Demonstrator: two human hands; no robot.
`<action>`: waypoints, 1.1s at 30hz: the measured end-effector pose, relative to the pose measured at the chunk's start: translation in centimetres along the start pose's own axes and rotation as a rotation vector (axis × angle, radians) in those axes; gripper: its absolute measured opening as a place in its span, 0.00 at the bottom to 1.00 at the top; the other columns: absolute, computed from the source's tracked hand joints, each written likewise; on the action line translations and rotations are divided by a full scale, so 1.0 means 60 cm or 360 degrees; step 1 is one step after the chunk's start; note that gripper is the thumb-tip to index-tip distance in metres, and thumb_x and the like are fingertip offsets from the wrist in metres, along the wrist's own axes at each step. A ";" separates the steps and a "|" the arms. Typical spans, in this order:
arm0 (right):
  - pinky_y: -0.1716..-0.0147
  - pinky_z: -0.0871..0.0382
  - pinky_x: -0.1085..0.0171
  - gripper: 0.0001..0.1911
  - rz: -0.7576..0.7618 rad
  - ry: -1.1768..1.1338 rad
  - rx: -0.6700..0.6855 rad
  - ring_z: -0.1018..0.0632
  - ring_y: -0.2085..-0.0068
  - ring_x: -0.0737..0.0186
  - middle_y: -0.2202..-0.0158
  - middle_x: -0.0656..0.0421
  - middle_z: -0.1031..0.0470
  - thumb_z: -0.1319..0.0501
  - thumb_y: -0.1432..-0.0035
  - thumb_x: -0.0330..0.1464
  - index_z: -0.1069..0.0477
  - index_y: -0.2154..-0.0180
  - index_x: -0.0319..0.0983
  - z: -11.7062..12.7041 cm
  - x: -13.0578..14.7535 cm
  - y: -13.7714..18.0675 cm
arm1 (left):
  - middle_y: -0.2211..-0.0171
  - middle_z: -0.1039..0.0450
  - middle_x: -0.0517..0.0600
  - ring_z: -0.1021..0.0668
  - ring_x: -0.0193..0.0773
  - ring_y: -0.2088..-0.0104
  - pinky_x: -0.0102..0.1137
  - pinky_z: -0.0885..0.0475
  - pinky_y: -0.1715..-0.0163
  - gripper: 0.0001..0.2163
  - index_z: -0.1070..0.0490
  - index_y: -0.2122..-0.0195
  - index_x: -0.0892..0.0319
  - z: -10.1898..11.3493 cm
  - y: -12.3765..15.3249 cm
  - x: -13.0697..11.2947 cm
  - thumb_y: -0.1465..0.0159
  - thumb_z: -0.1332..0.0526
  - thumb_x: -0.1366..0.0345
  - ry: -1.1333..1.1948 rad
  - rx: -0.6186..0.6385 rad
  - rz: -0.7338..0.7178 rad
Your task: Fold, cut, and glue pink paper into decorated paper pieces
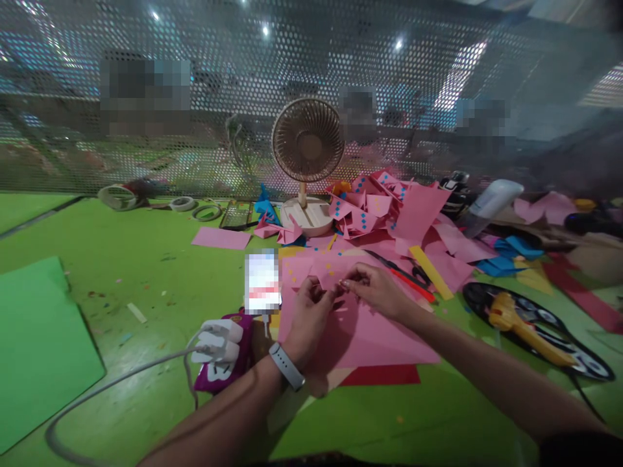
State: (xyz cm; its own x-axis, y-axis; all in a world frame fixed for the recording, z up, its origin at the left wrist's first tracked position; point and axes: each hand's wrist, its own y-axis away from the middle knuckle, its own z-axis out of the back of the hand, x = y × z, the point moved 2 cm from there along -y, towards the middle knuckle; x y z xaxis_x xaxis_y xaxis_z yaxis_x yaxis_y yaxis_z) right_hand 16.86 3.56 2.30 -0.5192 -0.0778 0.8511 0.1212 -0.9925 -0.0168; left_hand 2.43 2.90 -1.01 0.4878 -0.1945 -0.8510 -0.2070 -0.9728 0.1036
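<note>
Both hands meet above a pink paper sheet (384, 344) that lies on the green table. My left hand (311, 311), with a pale watch band at the wrist, has thumb and fingertips drawn together. Opposite it, my right hand (370, 288) is closed in a pinch, its fingertips almost touching the left ones. Whatever is between the fingers is too small and blurred to make out. Small yellow and blue paper bits dot the sheet's far part. A lit phone (263, 282) is just left of my left hand. Beyond my right hand lie dark-bladed scissors (419, 274) and a yellow strip (431, 272).
Folded pink paper pieces (367, 211) with blue diamonds are heaped beside a desk fan (309, 139). A yellow glue gun (530, 331) rests at right. Cables run from a purple power strip (219, 373). Green paper (43, 350) lies at left; a perforated screen (204, 155) stands behind.
</note>
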 end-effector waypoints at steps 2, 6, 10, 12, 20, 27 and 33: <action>0.81 0.39 0.70 0.08 0.0040 0.0006 -0.0029 0.30 0.77 0.70 0.73 0.61 0.27 0.42 0.44 0.36 0.31 0.70 0.37 -0.001 0.001 -0.002 | 0.74 0.31 0.42 0.22 0.35 0.69 0.32 0.25 0.67 0.17 0.42 0.71 0.57 -0.001 0.001 -0.001 0.48 0.31 0.65 0.0001 -0.0004 -0.0030; 0.81 0.39 0.70 0.09 0.0063 0.0028 -0.0042 0.30 0.77 0.69 0.73 0.60 0.26 0.42 0.44 0.36 0.31 0.70 0.37 -0.003 0.005 -0.003 | 0.74 0.32 0.42 0.22 0.36 0.68 0.31 0.25 0.68 0.17 0.42 0.71 0.57 0.003 -0.003 0.003 0.49 0.30 0.63 -0.0021 0.0013 -0.0039; 0.81 0.38 0.70 0.09 0.0066 0.0062 -0.0049 0.29 0.77 0.69 0.75 0.60 0.27 0.42 0.44 0.37 0.31 0.71 0.37 -0.006 0.004 -0.002 | 0.72 0.30 0.44 0.22 0.35 0.67 0.30 0.26 0.68 0.16 0.41 0.71 0.58 0.009 -0.008 0.007 0.49 0.31 0.63 -0.0132 -0.0004 -0.0086; 0.81 0.37 0.70 0.09 0.0059 0.0064 -0.0050 0.29 0.77 0.69 0.74 0.60 0.26 0.42 0.44 0.37 0.31 0.70 0.37 -0.006 0.001 -0.002 | 0.70 0.29 0.46 0.23 0.36 0.66 0.30 0.27 0.66 0.14 0.39 0.69 0.59 0.010 -0.009 0.006 0.47 0.32 0.63 -0.0176 0.0007 -0.0115; 0.87 0.40 0.73 0.11 -0.0071 -0.0036 0.0039 0.30 0.82 0.71 0.77 0.62 0.30 0.46 0.42 0.38 0.32 0.70 0.37 -0.001 0.004 0.004 | 0.67 0.28 0.48 0.23 0.37 0.65 0.32 0.27 0.65 0.11 0.36 0.66 0.58 0.013 -0.010 0.010 0.45 0.34 0.65 -0.0269 0.0028 -0.0140; 0.84 0.38 0.72 0.12 0.0049 0.0063 -0.0068 0.30 0.80 0.70 0.78 0.62 0.30 0.46 0.41 0.37 0.33 0.71 0.37 0.003 0.012 0.004 | 0.70 0.28 0.47 0.23 0.35 0.66 0.32 0.27 0.63 0.11 0.36 0.67 0.58 0.008 -0.010 0.005 0.46 0.33 0.67 -0.0198 0.0059 -0.0175; 0.80 0.38 0.70 0.12 0.0210 0.0224 -0.0166 0.31 0.78 0.69 0.77 0.62 0.29 0.46 0.41 0.35 0.31 0.72 0.37 0.006 0.005 -0.001 | 0.64 0.26 0.50 0.23 0.38 0.62 0.33 0.28 0.62 0.13 0.35 0.65 0.58 0.010 -0.011 0.007 0.47 0.32 0.66 -0.0222 0.0064 -0.0182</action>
State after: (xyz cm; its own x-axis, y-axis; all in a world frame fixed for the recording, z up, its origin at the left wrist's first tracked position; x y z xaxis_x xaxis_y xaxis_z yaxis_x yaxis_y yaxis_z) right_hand 17.02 3.61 2.76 -0.6185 -0.2129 0.7564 0.1114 -0.9766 -0.1838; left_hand 2.28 3.56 -1.73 0.3885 -0.0607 -0.9194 -0.1920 -0.9813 -0.0163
